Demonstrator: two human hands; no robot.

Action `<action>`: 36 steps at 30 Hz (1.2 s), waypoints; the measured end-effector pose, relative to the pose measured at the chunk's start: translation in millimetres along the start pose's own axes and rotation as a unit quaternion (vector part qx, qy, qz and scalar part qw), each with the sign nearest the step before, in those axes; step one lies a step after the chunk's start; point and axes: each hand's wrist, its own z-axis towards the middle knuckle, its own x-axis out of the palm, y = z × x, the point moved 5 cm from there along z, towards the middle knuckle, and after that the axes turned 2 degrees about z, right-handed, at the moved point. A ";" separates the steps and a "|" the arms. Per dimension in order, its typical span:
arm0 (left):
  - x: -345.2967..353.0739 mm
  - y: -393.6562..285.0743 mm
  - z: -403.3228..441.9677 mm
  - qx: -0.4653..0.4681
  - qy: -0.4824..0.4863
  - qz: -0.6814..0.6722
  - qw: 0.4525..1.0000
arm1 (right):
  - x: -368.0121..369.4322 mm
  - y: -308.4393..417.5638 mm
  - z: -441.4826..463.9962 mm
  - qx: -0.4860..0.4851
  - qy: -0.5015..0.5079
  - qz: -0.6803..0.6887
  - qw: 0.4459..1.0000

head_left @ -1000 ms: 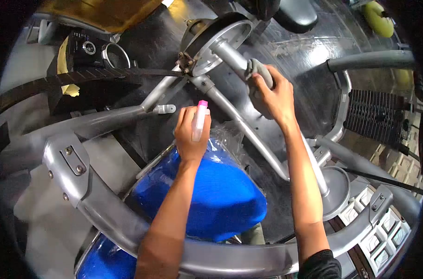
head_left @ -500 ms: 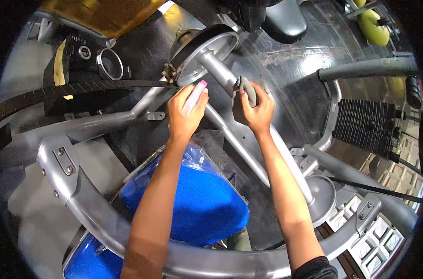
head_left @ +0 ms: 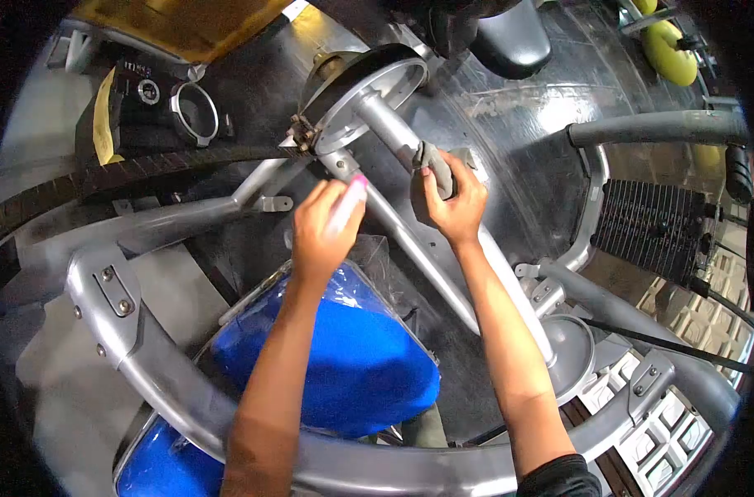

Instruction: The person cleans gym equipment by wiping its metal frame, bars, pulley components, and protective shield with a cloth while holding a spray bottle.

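My left hand (head_left: 323, 228) is closed around a small whitish object with a pink tip (head_left: 350, 201), slightly blurred; its exact kind is unclear. It is just left of a thin silver bar (head_left: 406, 248). My right hand (head_left: 460, 203) grips a crumpled grey cloth (head_left: 437, 170) against the thick silver tube (head_left: 393, 132), which slants down to the right under the hand. At the tube's upper end sits a round silver disc with a black rim (head_left: 385, 89). The part of the tube beneath my right hand is hidden.
A curved silver frame tube (head_left: 393, 468) runs along the front. A blue seat (head_left: 352, 356) in clear plastic lies beneath my arms. Black machine parts (head_left: 149, 108) stand at left, a dark weight stack (head_left: 650, 228) at right, and a black padded seat (head_left: 509, 41) at the top.
My left hand has moved down and slightly left with the pink-tipped object, which now shows blurred. My right hand stays at the tube with the cloth, shifted only slightly.
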 end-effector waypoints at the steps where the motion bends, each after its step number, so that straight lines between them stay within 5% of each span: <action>1: -2.6 -5.0 -8.9 0.022 0.026 0.014 0.999 | -0.8 1.2 0.2 0.001 -0.012 0.001 1.000; 2: 0.1 0.4 -21.3 0.093 0.048 0.090 0.990 | -1.1 2.2 0.9 0.001 -0.026 0.003 1.000; 3: -1.7 5.4 -31.4 0.016 0.064 0.083 0.994 | -0.5 2.1 0.5 0.002 -0.026 0.005 1.000; 7: -2.3 0.1 -44.0 0.025 0.054 0.079 0.995 | 1.2 2.3 1.7 0.016 -0.020 -0.033 0.999; 10: -4.0 11.8 -45.0 -0.060 0.013 -0.018 0.998 | 8.1 6.7 12.3 0.127 0.063 -0.125 0.982; 13: -3.0 8.3 -44.3 0.010 0.016 0.030 0.999 | 23.3 14.0 28.6 0.129 0.096 -0.171 0.972; 19: -1.1 15.2 -44.6 0.004 0.007 0.083 0.997 | 88.8 35.7 71.6 0.070 0.084 -0.188 0.976; 27: -0.9 15.3 -43.9 -0.009 0.010 0.070 0.997 | 42.7 34.6 28.3 0.022 0.196 -0.216 0.956; 31: -1.2 12.6 -43.2 -0.008 0.017 0.066 0.998 | 50.0 32.3 33.5 0.040 0.167 -0.232 0.957; 36: -0.9 13.2 -42.9 -0.006 0.016 0.078 0.997 | 103.0 43.9 53.9 -0.066 0.161 -0.248 0.953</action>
